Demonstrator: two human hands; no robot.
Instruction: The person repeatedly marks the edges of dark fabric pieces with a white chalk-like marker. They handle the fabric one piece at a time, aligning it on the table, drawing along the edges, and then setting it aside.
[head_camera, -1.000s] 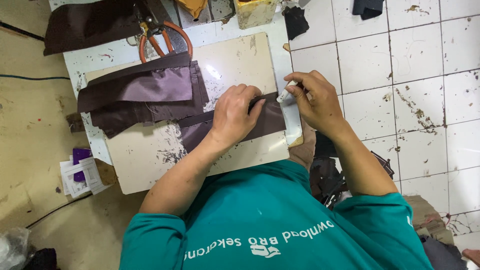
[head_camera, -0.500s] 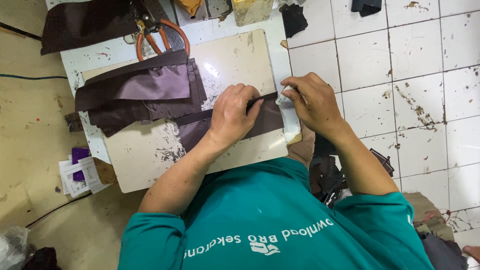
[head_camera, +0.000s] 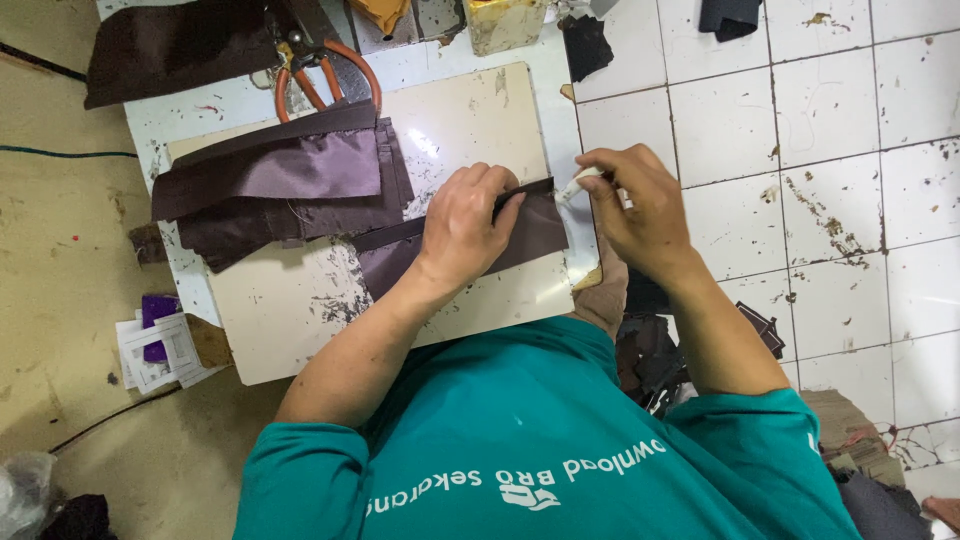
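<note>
My left hand (head_camera: 465, 225) presses flat on a dark brown fabric strip (head_camera: 535, 235) that lies across a cream work board (head_camera: 470, 110). My right hand (head_camera: 640, 205) grips a small white marking stick (head_camera: 572, 186), whose tip touches the strip's right end by the board's edge. A folded pile of purple-brown fabric (head_camera: 280, 180) lies on the board to the left of my left hand.
Orange-handled scissors (head_camera: 325, 75) lie beyond the pile, with a yellowish container (head_camera: 505, 20) and more dark cloth (head_camera: 175, 45) at the top. White stained tiles (head_camera: 820, 150) cover the right. Paper slips and purple scraps (head_camera: 160, 345) lie on the left floor. Dark scraps (head_camera: 660, 350) sit by my right arm.
Both hands stay on the strip. My right hand has shifted slightly at the strip's right end with the white stick; the left hand keeps pressing.
</note>
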